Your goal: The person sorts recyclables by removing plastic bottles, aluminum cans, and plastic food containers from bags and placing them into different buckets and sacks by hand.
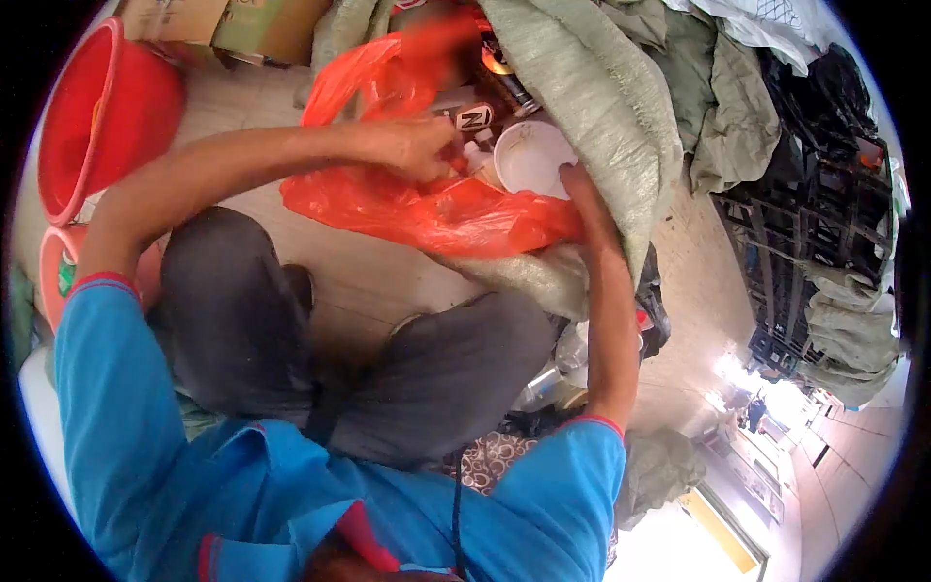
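Note:
An orange-red plastic bag (417, 218) lies spread open in front of me, with mixed items inside. My left hand (425, 148) is closed at the bag's left side, its fingers on a fold of the red film. Beside those fingers are small white pieces (475, 153) and a brown item with a white "N" label (474, 118). A white plastic tub (531, 160), its mouth facing me, sits in the middle of the bag. My right hand (582, 194) grips the tub's right edge; most of its fingers are hidden. A dark bottle-like item (514, 85) lies above the tub.
A pale green woven sack (621, 107) surrounds the bag on the right. At left stand a large red bucket (112, 126) and a smaller pink one (60, 247). Cardboard boxes (262, 29) are at the back, black crates (795, 223) at right. Clear bottles (572, 349) lie beside my knee.

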A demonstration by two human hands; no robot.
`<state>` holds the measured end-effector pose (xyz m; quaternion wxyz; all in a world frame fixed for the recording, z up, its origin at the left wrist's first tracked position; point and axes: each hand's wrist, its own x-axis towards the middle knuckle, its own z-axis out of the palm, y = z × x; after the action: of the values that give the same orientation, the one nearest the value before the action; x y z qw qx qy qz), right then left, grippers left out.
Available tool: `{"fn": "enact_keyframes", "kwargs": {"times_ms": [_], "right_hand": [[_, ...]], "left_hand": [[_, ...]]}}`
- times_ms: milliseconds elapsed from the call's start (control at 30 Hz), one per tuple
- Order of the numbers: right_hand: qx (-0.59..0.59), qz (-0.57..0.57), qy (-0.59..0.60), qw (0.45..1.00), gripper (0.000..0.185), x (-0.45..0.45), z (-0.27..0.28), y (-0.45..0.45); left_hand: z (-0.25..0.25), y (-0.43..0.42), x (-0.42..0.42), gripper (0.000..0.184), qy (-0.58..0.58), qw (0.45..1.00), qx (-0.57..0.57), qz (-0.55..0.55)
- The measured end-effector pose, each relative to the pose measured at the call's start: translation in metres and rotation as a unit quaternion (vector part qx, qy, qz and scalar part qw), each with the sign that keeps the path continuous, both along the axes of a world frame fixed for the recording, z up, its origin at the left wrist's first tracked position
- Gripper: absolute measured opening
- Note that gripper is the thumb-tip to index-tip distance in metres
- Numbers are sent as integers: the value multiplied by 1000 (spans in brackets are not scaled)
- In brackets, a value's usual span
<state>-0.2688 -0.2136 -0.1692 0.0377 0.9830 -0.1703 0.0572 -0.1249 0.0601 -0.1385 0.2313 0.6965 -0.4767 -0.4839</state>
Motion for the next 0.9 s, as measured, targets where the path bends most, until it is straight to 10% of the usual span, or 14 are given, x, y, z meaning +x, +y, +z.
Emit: {"fn": "enact_keyframes", "kwargs": {"times_ms": [133, 433, 500, 900], "right_hand": [[-1, 34, -162, 986, 15, 6, 31, -9], [-47, -36, 107, 992, 46, 38, 45, 26], [119, -80, 336, 931, 50, 42, 25, 11], [297, 31, 204, 932, 42, -33, 24, 40]], "left_hand": [[9, -27, -3, 32, -53, 992, -111, 28], [-34, -49, -30, 31, -204, 974, -42, -93], [-39, -40, -40, 46, -229, 969, -14, -92], [-84, -28, 5, 68, -132, 985, 102, 49]]}}
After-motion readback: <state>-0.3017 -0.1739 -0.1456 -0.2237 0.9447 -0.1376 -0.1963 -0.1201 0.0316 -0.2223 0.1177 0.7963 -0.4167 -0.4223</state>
